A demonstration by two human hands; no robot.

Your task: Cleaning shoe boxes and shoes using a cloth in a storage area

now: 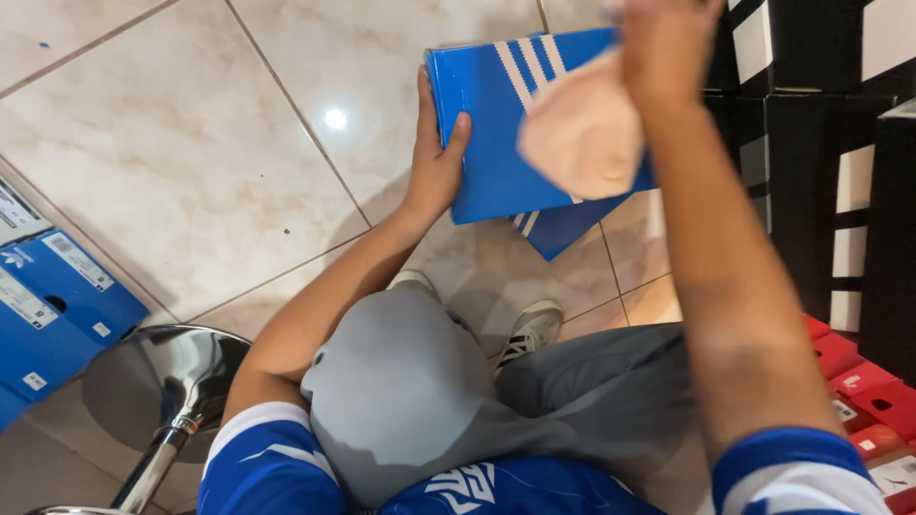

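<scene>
Head view: left hand (434,167) grips closed blue shoebox (496,143), contents hidden.

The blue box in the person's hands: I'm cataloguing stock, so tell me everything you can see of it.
The blue box is a rectangular cardboard-looking shoebox with three slanted white stripes on its top. It looks closed and is held tilted above the tiled floor. The left hand grips its left edge, thumb on top. The right hand holds a peach cloth against its right part, hiding that area.
</scene>
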